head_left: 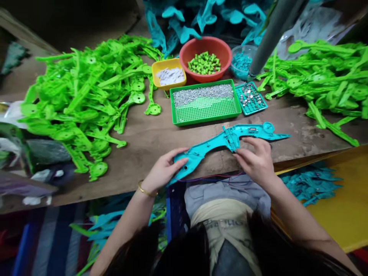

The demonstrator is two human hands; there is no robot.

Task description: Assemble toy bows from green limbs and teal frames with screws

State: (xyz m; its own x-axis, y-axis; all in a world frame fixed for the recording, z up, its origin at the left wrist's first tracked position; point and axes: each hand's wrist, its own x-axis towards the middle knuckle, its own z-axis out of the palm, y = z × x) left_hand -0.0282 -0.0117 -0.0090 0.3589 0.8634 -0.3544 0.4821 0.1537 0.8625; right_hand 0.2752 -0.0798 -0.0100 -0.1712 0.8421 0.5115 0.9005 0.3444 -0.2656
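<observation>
A long turquoise plastic shell half (212, 144), shaped like a toy bow or gun with its ribbed inner side up, lies at a slant over the table's front edge. My left hand (166, 166) is closed around its wide left end, thumb on top. At the short ribbed stub in the middle, my right hand (255, 159) pinches with thumb and fingertips; anything small between them is hidden. A small metallic piece (252, 130) sits in the shell's right portion. Thin red and dark wires (212, 177) run below the shell, near my lap.
Behind the shell are a green tray (207, 119) of small metal screws or pins, a turquoise tray (253, 111) of round metal bits, a yellow dish (169, 85) and a red bowl (205, 76). Lime-green parts pile left (94, 88) and right (322, 76). A grey pole (270, 38) stands behind.
</observation>
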